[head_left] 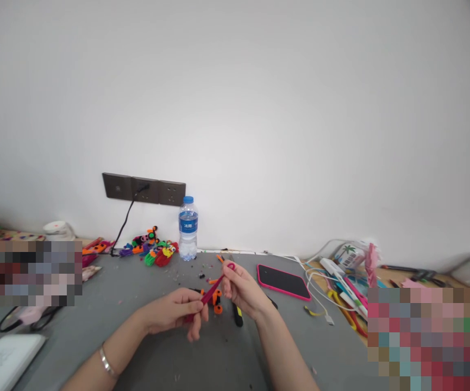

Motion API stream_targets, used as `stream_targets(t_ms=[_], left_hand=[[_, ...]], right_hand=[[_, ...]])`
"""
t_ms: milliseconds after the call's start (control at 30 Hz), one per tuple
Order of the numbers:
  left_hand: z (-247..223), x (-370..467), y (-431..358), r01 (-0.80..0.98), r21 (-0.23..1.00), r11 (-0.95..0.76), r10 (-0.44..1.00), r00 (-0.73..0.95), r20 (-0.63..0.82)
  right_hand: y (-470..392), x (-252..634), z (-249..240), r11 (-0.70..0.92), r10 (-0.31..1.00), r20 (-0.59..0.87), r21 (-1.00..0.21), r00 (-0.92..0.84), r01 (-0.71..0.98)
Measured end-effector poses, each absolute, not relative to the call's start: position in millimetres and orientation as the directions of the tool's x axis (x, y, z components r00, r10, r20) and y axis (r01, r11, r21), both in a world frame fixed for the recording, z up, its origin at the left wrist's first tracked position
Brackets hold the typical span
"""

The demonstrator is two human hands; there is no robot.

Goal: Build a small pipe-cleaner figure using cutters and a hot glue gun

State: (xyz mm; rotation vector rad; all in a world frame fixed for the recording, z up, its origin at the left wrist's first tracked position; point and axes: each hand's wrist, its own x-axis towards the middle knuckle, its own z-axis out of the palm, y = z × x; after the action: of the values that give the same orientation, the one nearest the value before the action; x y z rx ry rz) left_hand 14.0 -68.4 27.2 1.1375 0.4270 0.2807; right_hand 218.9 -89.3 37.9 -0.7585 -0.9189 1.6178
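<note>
Grey mat (pixel 222 364), white wall (pixel 259 136) behind. Magenta strip (pixel 211 292) held in front and right of water bottle (pixel 188 236): left hand (pixel 177 309) pinches its lower part, right hand (pixel 240 288) its looped upper end. Phone (pixel 283 282) right of bottle, near mat's right edge; room to move in front of bottle, between forearms (pixel 283 350).

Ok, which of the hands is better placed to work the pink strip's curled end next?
Probably the right hand: it pinches the strip close to that curled end, while the left hand holds it farther down.
</note>
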Motion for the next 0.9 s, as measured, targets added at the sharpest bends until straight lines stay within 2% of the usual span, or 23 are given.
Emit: stream_targets(t_ms=[233,433,533,633,900], left_hand=[[32.2,11.9,-69.1,-0.010,0.921,0.389,0.306,0.945,-0.119],[31.5,14.7,-71.2,0.036,0.968,0.247,0.281,0.954,-0.107],[27.1,18.4,-71.0,0.086,0.932,0.353,0.283,0.939,-0.194],[25.3,21.7,-71.1,0.055,0.895,0.444,0.320,0.923,-0.216],[42.2,20.1,-76.6,0.057,0.888,0.456,0.345,0.908,-0.235]], right_hand=[[-92.3,208.2,35.4,-0.158,0.960,-0.022,-0.867,-0.281,-0.472],[-91.4,204.2,28.3,-0.191,0.928,-0.039,-0.904,-0.370,-0.383],[-90.5,202.9,25.7,-0.201,0.920,-0.049,-0.911,-0.389,-0.360],[-89.8,203.1,24.4,-0.197,0.919,-0.056,-0.922,-0.391,-0.333],[-87.8,203.6,23.6,-0.113,0.934,-0.012,-0.958,-0.357,-0.264]])
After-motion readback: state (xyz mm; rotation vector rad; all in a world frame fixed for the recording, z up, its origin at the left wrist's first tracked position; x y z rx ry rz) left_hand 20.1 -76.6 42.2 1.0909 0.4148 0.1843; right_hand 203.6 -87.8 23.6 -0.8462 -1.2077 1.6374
